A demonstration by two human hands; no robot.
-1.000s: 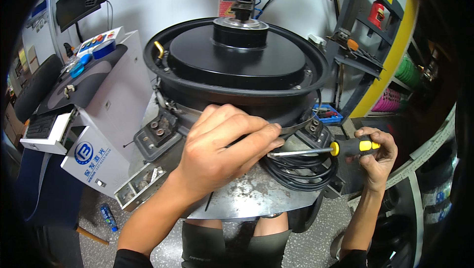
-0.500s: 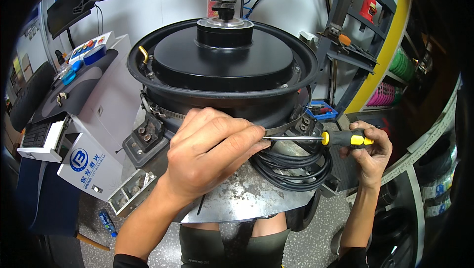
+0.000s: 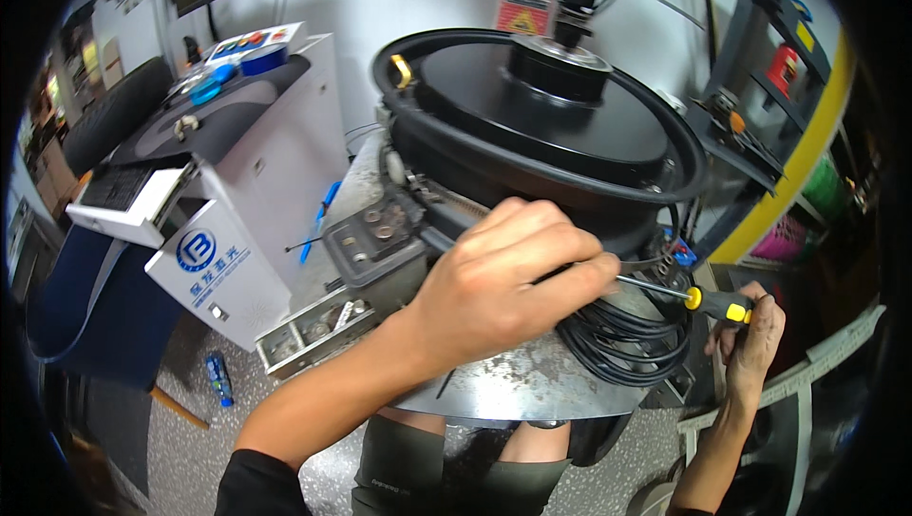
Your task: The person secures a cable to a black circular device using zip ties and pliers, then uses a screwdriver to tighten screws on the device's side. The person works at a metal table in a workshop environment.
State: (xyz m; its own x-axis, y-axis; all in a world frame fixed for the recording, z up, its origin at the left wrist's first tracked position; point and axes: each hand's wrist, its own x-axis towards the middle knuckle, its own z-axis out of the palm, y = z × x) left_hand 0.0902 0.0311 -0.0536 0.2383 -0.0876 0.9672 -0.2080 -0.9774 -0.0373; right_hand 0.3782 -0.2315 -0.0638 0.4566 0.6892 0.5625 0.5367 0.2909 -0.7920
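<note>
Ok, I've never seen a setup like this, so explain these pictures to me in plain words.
There is no robot here: a person works with two bare hands. Every picture comes from the left one of two cameras worn on the head, looking down; its wide lens bends straight edges. The right hand grips the handle of a black and yellow screwdriver. The left hand is at the other end of its shaft, close to a big black wheel, and hides the tip. The wheel lies on its side above a metal table. Coiled black cable lies on the table's right side, and a metal tray of small parts is at its left edge.
</note>
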